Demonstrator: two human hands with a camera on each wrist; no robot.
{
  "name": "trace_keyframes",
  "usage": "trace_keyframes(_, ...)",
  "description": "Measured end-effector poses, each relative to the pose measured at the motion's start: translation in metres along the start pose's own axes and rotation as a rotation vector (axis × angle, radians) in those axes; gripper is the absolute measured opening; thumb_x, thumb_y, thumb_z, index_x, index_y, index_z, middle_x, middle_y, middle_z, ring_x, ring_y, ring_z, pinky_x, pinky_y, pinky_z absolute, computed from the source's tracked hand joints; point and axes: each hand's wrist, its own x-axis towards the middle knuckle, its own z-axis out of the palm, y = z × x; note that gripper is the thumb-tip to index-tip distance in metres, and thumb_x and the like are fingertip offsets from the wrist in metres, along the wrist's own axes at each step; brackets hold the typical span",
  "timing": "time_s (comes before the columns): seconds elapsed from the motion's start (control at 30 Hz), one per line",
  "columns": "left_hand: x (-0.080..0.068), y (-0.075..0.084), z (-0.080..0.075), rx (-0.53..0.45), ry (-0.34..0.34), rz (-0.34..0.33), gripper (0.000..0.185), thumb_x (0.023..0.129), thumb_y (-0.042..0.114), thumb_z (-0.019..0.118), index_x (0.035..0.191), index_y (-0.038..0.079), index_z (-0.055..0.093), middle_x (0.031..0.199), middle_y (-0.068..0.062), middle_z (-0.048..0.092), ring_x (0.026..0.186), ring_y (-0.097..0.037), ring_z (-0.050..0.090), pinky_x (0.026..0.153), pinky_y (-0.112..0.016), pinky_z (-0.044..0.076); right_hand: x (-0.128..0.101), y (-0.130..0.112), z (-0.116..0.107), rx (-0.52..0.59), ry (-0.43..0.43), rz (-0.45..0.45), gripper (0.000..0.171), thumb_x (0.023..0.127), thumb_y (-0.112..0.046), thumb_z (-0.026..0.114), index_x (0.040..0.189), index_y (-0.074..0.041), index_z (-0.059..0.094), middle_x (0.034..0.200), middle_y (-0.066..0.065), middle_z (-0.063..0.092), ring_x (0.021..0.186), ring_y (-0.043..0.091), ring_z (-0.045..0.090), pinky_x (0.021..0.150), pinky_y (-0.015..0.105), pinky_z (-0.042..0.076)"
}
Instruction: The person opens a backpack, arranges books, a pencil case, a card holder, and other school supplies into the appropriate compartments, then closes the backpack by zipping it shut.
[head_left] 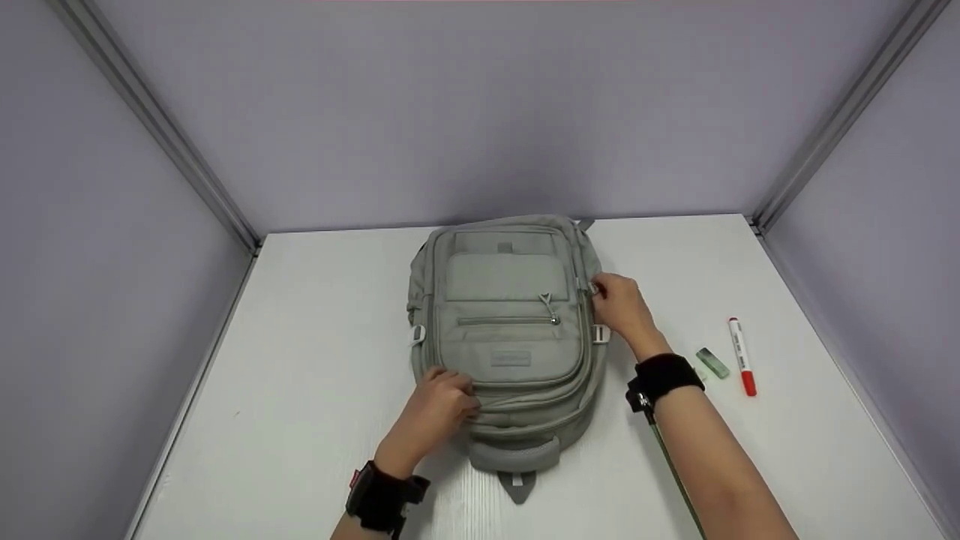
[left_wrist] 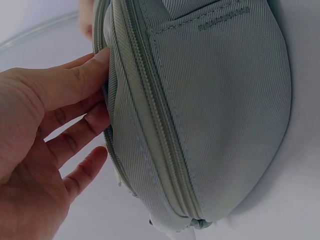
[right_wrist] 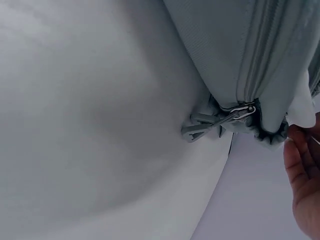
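A grey-green backpack [head_left: 506, 277] lies on its back on the white table, its top handle [head_left: 517, 456] toward me. My left hand [head_left: 439, 405] pinches the edge of its front pocket near the lower left corner. In the left wrist view the thumb lies on the front of that edge, beside a closed zipper [left_wrist: 157, 110]. On the backpack's right side, my right hand [head_left: 624, 309] pinches a small zipper pull, mostly hidden by the fingers. A different zipper pull [right_wrist: 205, 125] hangs loose below the side seam in the right wrist view.
Right of the backpack lie a white marker with a red cap [head_left: 741, 356] and a small green block [head_left: 712, 363]. A strap buckle [head_left: 601, 334] sits on the backpack's right side. Pale panels [head_left: 480, 105] wall the table in at the back and both sides.
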Motion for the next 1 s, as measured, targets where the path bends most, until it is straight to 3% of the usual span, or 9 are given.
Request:
trace_keyframes(0.2, -0.002, -0.001, 0.0, -0.052, -0.023, -0.047, 0.009, 0.082, 0.015, 0.08, 0.075, 0.017, 0.076, 0.078, 0.003, 0.056, 0.074, -0.016, 0.056, 0.083, -0.041, 0.044, -0.001, 0.001, -0.008, -0.058, -0.005, 0.114, 0.017, 0.091, -0.003, 0.063, 0.105, 0.005, 0.067, 0.095, 0.021, 0.06, 0.089, 0.036, 0.058, 0.077, 0.048, 0.048)
trace_keyframes(0.3, 0.001, -0.001, -0.002, -0.074, -0.018, -0.061, 0.014, 0.084, 0.027, 0.078, 0.076, 0.016, 0.075, 0.08, 0.003, 0.058, 0.076, -0.017, 0.057, 0.082, -0.041, 0.046, 0.001, -0.002, -0.007, -0.077, 0.039, 0.094, 0.024, 0.09, -0.002, 0.064, 0.113, 0.005, 0.065, 0.103, 0.022, 0.061, 0.096, 0.037, 0.056, 0.081, 0.049, 0.046)
trace_keyframes(0.4, 0.008, -0.003, -0.002, -0.046, 0.038, -0.06, 0.019, 0.086, 0.03, 0.077, 0.077, 0.014, 0.073, 0.082, 0.002, 0.057, 0.076, -0.017, 0.055, 0.078, -0.04, 0.046, 0.004, -0.007, -0.003, -0.069, 0.064, 0.038, 0.027, 0.091, 0.001, 0.062, 0.118, 0.004, 0.064, 0.113, 0.022, 0.064, 0.101, 0.038, 0.055, 0.087, 0.049, 0.044)
trace_keyframes(0.5, 0.016, -0.008, 0.001, 0.003, 0.098, -0.082, 0.016, 0.085, 0.025, 0.079, 0.088, 0.011, 0.073, 0.094, -0.003, 0.059, 0.087, -0.021, 0.058, 0.081, -0.04, 0.047, 0.009, -0.016, 0.0, -0.037, 0.0, 0.021, 0.034, 0.094, 0.002, 0.057, 0.128, 0.004, 0.06, 0.12, 0.022, 0.063, 0.108, 0.039, 0.052, 0.091, 0.051, 0.04)
trace_keyframes(0.57, 0.018, -0.012, 0.005, 0.02, 0.111, -0.117, 0.023, 0.085, 0.025, 0.079, 0.1, 0.01, 0.073, 0.108, -0.008, 0.06, 0.1, -0.025, 0.059, 0.089, -0.042, 0.047, 0.011, -0.02, 0.002, -0.023, -0.078, 0.03, 0.04, 0.097, 0.002, 0.05, 0.136, 0.003, 0.054, 0.126, 0.023, 0.06, 0.116, 0.04, 0.048, 0.095, 0.054, 0.036)
trace_keyframes(0.67, 0.019, -0.018, 0.01, 0.029, 0.067, -0.174, 0.041, 0.087, 0.034, 0.077, 0.12, 0.012, 0.068, 0.131, -0.014, 0.054, 0.124, -0.034, 0.05, 0.102, -0.047, 0.041, 0.009, -0.022, 0.004, -0.01, -0.182, 0.052, 0.047, 0.099, 0.001, 0.044, 0.145, 0.003, 0.042, 0.134, 0.026, 0.053, 0.126, 0.042, 0.041, 0.099, 0.058, 0.028)
trace_keyframes(0.77, 0.016, -0.023, 0.016, 0.026, 0.005, -0.201, 0.05, 0.089, 0.043, 0.072, 0.129, 0.016, 0.064, 0.142, -0.016, 0.048, 0.134, -0.038, 0.04, 0.107, -0.051, 0.034, 0.007, -0.02, 0.007, -0.006, -0.215, 0.053, 0.049, 0.098, 0.001, 0.047, 0.147, 0.005, 0.038, 0.137, 0.027, 0.051, 0.128, 0.042, 0.041, 0.101, 0.059, 0.025)
trace_keyframes(1.0, 0.009, -0.027, 0.02, 0.018, -0.049, -0.184, 0.052, 0.09, 0.047, 0.068, 0.131, 0.015, 0.064, 0.146, -0.017, 0.046, 0.137, -0.039, 0.037, 0.11, -0.053, 0.029, 0.002, -0.015, 0.007, 0.055, -0.124, 0.016, 0.044, 0.094, -0.004, 0.063, 0.137, 0.002, 0.052, 0.118, 0.019, 0.062, 0.114, 0.036, 0.052, 0.096, 0.055, 0.024)
